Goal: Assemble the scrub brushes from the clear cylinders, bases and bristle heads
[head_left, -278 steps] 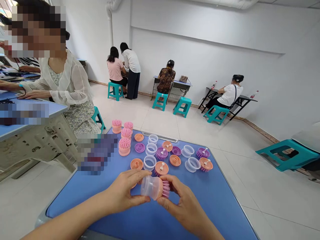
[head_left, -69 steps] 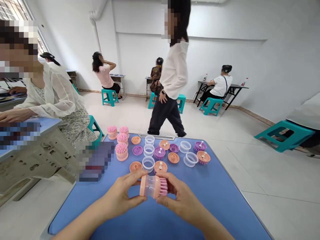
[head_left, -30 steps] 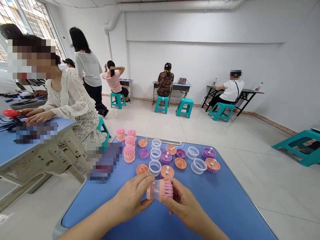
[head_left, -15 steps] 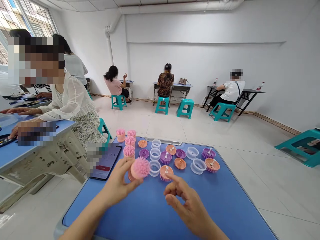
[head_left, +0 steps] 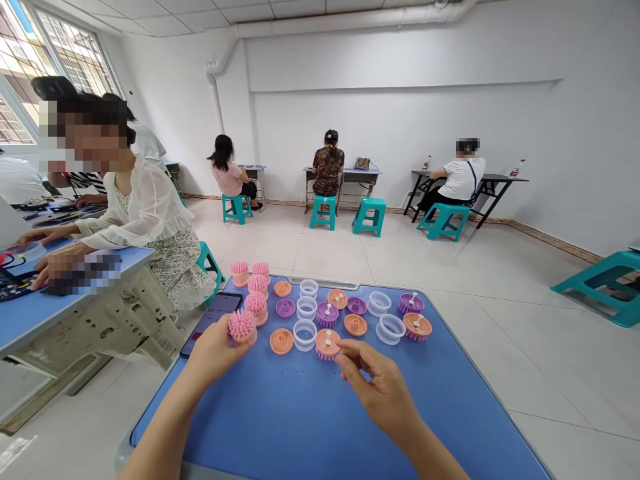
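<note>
My left hand [head_left: 213, 353] is closed around a round brush [head_left: 242, 327] with pink bristles on top and a peach base. It is at the near end of a row of similar pink brushes [head_left: 257, 303], beside the phone. At the middle of the blue table, the curled thumb and index finger of my right hand [head_left: 375, 380] meet the right edge of an orange bristled brush head [head_left: 327, 342]. This head lies bristles down, with a white peg standing on it. Left of it are a clear ring [head_left: 305, 335] and an orange disc [head_left: 281, 341].
More clear rings [head_left: 390, 329], purple discs [head_left: 357, 306] and bristled heads with white pegs [head_left: 417, 326] lie in rows on the table [head_left: 310, 427]. A phone [head_left: 223, 308] is at the left edge. Several people sit at other desks, one close on the left [head_left: 145, 200].
My left hand has moved left with the pink brush, towards the row's near end, uncovering an orange disc. My right fingers have drawn together at the orange head's edge. The view has shifted slightly.
</note>
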A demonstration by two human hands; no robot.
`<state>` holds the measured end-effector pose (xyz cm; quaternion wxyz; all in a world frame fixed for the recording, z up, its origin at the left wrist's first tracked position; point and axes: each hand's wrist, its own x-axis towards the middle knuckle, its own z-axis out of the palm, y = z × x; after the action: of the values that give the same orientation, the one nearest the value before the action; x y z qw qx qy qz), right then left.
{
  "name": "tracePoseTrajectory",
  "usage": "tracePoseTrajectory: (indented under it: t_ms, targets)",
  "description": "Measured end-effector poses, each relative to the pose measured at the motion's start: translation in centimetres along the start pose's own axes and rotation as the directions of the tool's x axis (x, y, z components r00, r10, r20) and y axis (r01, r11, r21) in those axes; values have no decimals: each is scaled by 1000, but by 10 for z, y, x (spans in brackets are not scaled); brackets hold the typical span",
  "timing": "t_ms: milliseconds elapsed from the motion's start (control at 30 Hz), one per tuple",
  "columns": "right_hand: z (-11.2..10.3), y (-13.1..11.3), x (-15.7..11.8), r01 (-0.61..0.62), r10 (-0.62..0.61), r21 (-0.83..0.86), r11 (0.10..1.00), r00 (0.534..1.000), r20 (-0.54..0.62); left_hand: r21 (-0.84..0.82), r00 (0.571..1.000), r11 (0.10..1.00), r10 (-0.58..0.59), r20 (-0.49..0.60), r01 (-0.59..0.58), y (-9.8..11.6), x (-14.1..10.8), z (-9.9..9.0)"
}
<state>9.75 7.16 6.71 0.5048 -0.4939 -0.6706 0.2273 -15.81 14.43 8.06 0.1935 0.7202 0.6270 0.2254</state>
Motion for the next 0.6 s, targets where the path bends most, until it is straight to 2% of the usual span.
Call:
tracePoseTrajectory:
  t_ms: [100,300,433,500,600]
  targets:
    - [-1,1,1,-7,7,-5,1000,1000,-24,108,997,992,-71,18,69,0,3,2]
    - [-5,6,4,-54,54,-26,998,998,-32,191,995,980,-73,61,60,-4,7,8]
    - [-8,5,4,-58,56,-45,997,997,-49,176,993,982,-85,77,70,-6,8,9]
    - [-9,5,4,-59,54,-50,997,995,-86,173,994,982,-84,69,71,-8,8,8]
    - [-10,7,6,-85,75,-72,994,989,-129,155,999,987,-46,-2,46,-13,8,6]
